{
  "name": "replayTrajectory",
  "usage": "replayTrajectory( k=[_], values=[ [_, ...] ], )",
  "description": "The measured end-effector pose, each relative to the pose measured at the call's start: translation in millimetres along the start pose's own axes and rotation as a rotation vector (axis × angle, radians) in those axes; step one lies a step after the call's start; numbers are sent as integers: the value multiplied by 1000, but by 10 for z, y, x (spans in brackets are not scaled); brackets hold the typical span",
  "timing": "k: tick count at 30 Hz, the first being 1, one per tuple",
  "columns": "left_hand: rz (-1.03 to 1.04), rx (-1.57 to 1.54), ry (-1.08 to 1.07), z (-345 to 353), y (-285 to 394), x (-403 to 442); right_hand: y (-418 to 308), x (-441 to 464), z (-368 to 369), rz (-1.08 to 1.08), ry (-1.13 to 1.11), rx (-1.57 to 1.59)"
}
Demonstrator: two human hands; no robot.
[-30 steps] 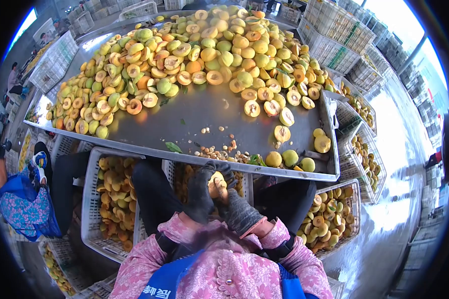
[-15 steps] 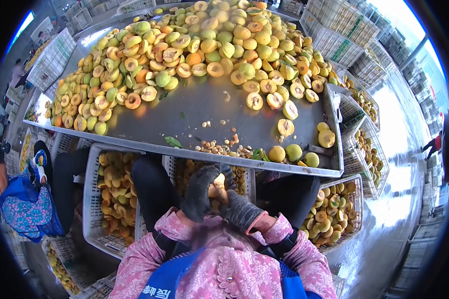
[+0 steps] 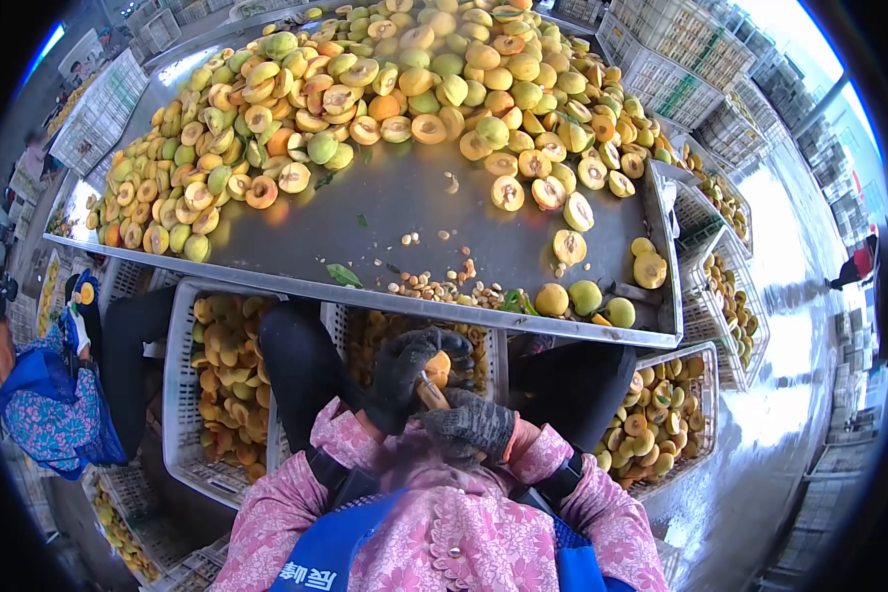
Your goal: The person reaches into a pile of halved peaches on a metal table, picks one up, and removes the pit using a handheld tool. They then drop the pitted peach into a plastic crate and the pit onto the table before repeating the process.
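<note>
A cut yellow fruit (image 3: pixel 437 368) is held in my left hand (image 3: pixel 401 378), gloved in dark grey, its fingers curled round the fruit. My right hand (image 3: pixel 467 423), in a grey knitted glove, is closed on a tool with a light wooden handle (image 3: pixel 431 393), whose upper end meets the fruit. Both hands are close together over a crate of fruit (image 3: pixel 369 335), below the front edge of the metal table (image 3: pixel 296 234). Halved and whole fruits (image 3: pixel 395 84) are heaped on the table. Loose pits (image 3: pixel 451 293) lie near its front edge.
Fruit-filled crates stand left (image 3: pixel 180 395) and right (image 3: pixel 705 434) of my legs. More crates (image 3: pixel 750 335) line the table's right side, with stacks (image 3: pixel 676 59) behind. A co-worker in a blue apron (image 3: pixel 44 400) sits at the left, hands near a fruit.
My left hand has turned, showing the fruit's orange cut side. My right hand has shifted lower and inward with the tool. The co-worker's hands at the left have risen slightly.
</note>
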State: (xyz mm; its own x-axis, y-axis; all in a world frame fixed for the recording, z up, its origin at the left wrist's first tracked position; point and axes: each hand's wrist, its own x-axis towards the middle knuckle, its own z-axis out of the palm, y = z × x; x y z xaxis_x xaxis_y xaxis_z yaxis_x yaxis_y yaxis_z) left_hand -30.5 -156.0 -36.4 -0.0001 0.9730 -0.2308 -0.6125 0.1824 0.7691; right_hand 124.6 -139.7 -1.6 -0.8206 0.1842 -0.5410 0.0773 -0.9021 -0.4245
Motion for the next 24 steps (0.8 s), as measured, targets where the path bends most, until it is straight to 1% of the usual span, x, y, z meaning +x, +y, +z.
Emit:
replayTrajectory(
  k=[3,5,7,8,11,12,13,14,15,16,17,18,19,21,22,24],
  values=[
    [-61,29,-52,-94,-63,11,53,14,-154,80,-135,147],
    [8,130,-47,-209,-251,70,66,-3,-140,58,-72,117],
    [177,344,12,-305,-372,76,71,-14,-129,15,-52,62],
    [313,507,68,-246,-299,54,71,-25,-147,-19,-65,22],
    [383,393,90,-108,20,62,47,-84,-268,-70,-57,-140],
    [375,328,101,-181,185,16,38,-95,-336,-78,-47,-201],
    [439,577,151,-212,359,-86,102,-22,-425,-170,-11,-561],
    [500,825,220,-170,608,-192,165,51,-514,-253,67,-994],
    [620,993,318,-273,756,-263,225,125,-603,-317,173,-1354],
    [730,1159,446,-376,903,-333,306,209,-695,-313,293,-1476],
    [732,1039,538,-661,982,-386,326,257,-730,-303,417,-1592],
    [743,912,624,-945,1062,-439,188,201,-579,-126,411,-1458],
    [668,905,692,-1019,1329,-555,147,174,-573,-174,386,-1435],
    [429,1538,811,-1362,1563,-706,104,122,-588,-268,332,-1382],
    [421,1553,823,-1285,1583,-644,74,75,-551,-392,316,-1412],
    [416,1587,851,-1065,1632,-424,195,259,-729,-225,407,-1358]
  ],
)
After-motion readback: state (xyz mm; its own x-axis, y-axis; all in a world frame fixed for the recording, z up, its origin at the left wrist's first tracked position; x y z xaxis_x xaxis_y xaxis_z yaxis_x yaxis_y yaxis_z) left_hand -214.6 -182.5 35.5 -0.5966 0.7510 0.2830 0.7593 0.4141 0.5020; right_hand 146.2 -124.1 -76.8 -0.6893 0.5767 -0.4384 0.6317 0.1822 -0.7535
